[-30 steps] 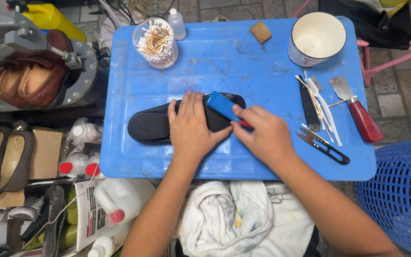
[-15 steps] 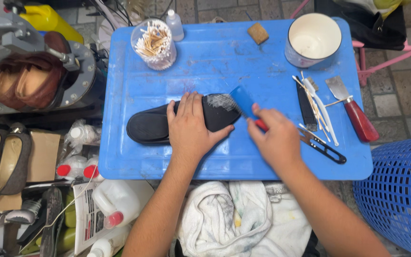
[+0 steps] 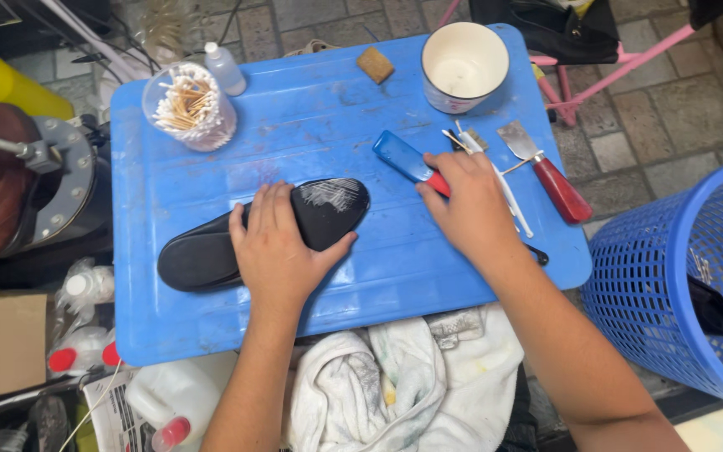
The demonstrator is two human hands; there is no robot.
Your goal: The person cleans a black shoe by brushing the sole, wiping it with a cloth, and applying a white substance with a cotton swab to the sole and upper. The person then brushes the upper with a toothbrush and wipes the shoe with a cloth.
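While the left hand (image 3: 282, 251) presses flat on a black shoe sole (image 3: 236, 238), the right hand (image 3: 470, 205) is clenched round a blue-and-red brush (image 3: 407, 159).

Head view: the sole lies lengthwise across the middle of the blue plastic tabletop (image 3: 320, 117), underside up, with a pale scuffed patch at its toe end just right of the left fingers. The left palm is open, pinning rather than grasping. The brush sits lifted to the right of the sole, clear of it, blue head pointing up-left. Beside the right hand lie a red-handled scraper (image 3: 546, 167) and thin white sticks (image 3: 495, 167). At the far edge stand a white cup (image 3: 464, 67), a tub of cotton swabs (image 3: 187, 106) and a small squeeze bottle (image 3: 224, 69). A blue mesh basket (image 3: 679, 285) stands at right.
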